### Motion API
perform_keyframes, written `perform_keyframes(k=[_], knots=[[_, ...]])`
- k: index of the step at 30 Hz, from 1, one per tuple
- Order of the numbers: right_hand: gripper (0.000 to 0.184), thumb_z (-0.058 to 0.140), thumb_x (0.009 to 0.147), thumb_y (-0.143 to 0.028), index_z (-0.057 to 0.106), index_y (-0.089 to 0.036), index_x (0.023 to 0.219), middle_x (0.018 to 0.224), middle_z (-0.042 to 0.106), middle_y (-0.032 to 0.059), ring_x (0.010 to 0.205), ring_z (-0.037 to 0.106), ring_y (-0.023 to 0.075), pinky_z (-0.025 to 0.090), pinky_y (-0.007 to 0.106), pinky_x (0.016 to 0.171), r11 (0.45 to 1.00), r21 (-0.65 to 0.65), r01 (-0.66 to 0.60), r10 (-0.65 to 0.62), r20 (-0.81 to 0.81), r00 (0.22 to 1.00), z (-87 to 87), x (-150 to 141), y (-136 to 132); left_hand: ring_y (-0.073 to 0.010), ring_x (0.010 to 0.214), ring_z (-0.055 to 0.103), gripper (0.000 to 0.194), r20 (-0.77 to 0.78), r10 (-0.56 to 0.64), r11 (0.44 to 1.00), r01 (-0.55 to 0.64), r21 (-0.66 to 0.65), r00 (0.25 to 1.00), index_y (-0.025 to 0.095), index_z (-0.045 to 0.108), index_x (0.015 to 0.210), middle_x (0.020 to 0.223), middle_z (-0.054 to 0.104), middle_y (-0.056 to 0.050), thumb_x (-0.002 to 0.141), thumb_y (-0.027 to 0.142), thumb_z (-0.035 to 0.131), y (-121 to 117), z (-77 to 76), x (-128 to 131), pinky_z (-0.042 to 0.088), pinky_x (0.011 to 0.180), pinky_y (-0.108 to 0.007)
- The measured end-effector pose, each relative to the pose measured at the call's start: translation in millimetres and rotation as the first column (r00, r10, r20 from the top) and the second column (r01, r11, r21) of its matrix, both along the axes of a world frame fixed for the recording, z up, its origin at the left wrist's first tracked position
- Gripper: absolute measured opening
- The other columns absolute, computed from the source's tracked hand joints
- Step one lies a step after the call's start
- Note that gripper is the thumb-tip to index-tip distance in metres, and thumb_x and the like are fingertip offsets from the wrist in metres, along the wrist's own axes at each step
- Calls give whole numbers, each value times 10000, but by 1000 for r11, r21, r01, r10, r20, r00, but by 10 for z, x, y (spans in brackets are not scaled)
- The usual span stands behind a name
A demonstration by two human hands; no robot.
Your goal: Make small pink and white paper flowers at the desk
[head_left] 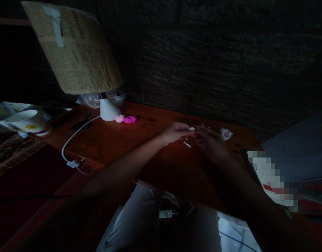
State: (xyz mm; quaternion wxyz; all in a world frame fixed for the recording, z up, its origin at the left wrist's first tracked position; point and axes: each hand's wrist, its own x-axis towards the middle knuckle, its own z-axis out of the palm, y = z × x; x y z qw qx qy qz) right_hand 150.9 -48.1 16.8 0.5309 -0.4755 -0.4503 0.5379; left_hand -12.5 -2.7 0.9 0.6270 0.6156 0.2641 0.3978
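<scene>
Both my hands meet over the middle of a reddish wooden table. My left hand has its fingers curled and pinches a small white piece at the fingertips. My right hand is closed against it from the right, fingers pressed on the same small piece. A thin white stick lies on the table just under the hands. The scene is dim, so what the piece is stays unclear.
A lamp with a newspaper shade and white base stands at the back left, its white cord trailing forward. Two pink lumps lie beside it. Crumpled paper sits right of the hands. A white cup is far left.
</scene>
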Motion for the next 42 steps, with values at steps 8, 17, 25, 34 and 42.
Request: perform_keyframes(k=[8,17,25,34,42], knots=[[308,873,580,-468,796,-266,800,767,703,-9,586,495,96,384,245,523,994,113,8,-18,91,996,30,-6,-14,-41,497,441,342,-7,-40,999,40,-11,999,98,716,820,594,584,20,740,427,770,-6,4,0,282,501,-205],[376,899,513,-448,779,-233,798,771,679,-10,579,481,77,368,209,499,997,-18,71,-71,-5,997,-11,22,25,-43,557,488,363,-1,42,998,-42,-50,999,105,715,900,860,723,-66,764,440,746,-10,44,14,322,516,-199],[371,886,515,-443,749,-224,780,747,654,-12,575,498,84,408,227,529,996,-27,82,-82,-4,997,16,35,33,-45,594,490,416,18,44,988,-41,-150,999,122,753,982,945,742,-99,750,467,768,-23,81,7,311,531,-200],[379,875,533,-475,737,-210,765,691,624,-24,565,478,81,377,225,517,998,-1,70,-70,14,997,38,-4,5,-32,625,499,431,103,29,964,0,-266,994,146,772,969,914,736,-81,683,463,834,-5,58,-7,356,591,-191],[390,873,551,-496,754,-220,801,769,682,2,579,494,87,399,228,530,996,15,84,-85,47,995,-7,22,30,-30,581,479,399,93,62,979,-42,-199,994,136,748,928,874,723,-60,695,453,816,9,48,8,310,522,-180]])
